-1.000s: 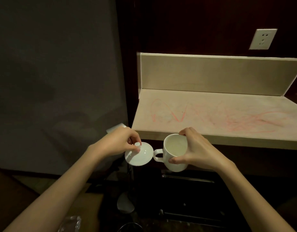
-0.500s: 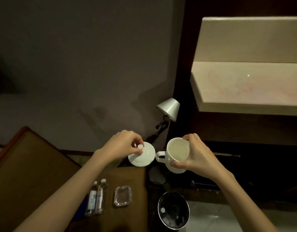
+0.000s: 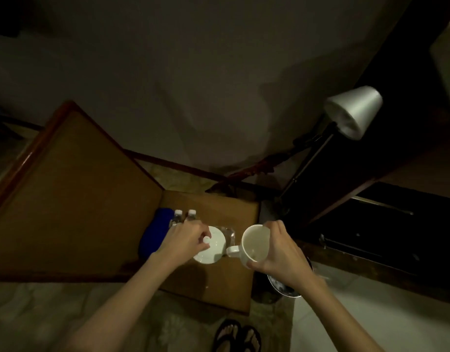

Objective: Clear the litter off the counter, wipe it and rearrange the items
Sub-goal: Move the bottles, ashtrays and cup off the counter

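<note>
My left hand (image 3: 187, 240) pinches the knob of a white cup lid (image 3: 213, 250) and holds it above a low brown side table (image 3: 219, 283). My right hand (image 3: 279, 252) grips the rim of an empty white mug (image 3: 253, 243) beside the lid, its handle pointing left. Two small water bottles (image 3: 184, 216) and a blue cloth (image 3: 155, 232) lie on the side table behind my left hand. A clear glass ashtray (image 3: 229, 235) is partly hidden behind the lid. Only a pale corner of the counter (image 3: 447, 54) shows at the top right edge.
A silver desk lamp (image 3: 353, 110) leans at the right of the side table. A lined waste bin (image 3: 282, 285) stands on the floor under my right wrist. A larger brown table (image 3: 66, 189) lies to the left. Dark cabinet shelves (image 3: 371, 224) are at the right.
The view has swung down and left from the counter to the side table. Both hands have carried the lid and the mug along, now over the side table.
</note>
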Demonstrator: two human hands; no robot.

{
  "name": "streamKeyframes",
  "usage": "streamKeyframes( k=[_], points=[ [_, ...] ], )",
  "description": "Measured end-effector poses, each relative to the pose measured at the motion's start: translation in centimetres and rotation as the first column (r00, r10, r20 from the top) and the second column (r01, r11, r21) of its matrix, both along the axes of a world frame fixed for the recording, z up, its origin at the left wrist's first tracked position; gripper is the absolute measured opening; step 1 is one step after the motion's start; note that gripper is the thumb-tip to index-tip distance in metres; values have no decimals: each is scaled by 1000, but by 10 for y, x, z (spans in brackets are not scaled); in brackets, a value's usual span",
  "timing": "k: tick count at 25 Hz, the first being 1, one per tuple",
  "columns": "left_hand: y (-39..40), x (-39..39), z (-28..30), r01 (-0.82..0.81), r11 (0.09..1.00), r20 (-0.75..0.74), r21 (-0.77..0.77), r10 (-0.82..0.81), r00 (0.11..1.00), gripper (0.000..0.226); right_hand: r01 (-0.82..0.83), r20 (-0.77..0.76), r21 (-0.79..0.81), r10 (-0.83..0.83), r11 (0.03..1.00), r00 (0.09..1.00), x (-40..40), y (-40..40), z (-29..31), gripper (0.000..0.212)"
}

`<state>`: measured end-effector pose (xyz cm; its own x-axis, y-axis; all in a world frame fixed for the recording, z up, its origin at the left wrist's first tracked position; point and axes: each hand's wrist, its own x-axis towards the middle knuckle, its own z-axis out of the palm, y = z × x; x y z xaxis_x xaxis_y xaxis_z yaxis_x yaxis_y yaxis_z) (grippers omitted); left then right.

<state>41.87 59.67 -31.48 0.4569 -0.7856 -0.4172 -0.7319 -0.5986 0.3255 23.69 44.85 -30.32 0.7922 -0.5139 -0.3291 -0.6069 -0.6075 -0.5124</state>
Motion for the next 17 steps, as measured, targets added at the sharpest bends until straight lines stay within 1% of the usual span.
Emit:
streamKeyframes(
  k=[3, 7, 10, 13, 17],
  points=[
    [12, 3, -58, -39, 998, -18, 45, 40, 999, 27, -38, -59, 35, 40, 999, 997, 11, 9, -57, 77],
    [18, -4, -139, -54, 993, 4, 103, 54, 999, 26, -84, -140, 52, 91, 995, 986, 19, 19, -136, 75],
    [19, -6, -190, -62, 987, 9, 150, 61, 998, 24, -80, -143, 62, 88, 995, 986, 24, 27, -183, 75],
    [22, -9, -247, -47, 975, -7, 215, 50, 999, 24, -55, -159, 104, 71, 993, 985, 25, 37, -237, 80],
    [28, -9, -292, -80, 959, -15, 274, 87, 996, 25, -30, -187, 115, 51, 993, 981, 24, 51, -280, 84]
  ],
)
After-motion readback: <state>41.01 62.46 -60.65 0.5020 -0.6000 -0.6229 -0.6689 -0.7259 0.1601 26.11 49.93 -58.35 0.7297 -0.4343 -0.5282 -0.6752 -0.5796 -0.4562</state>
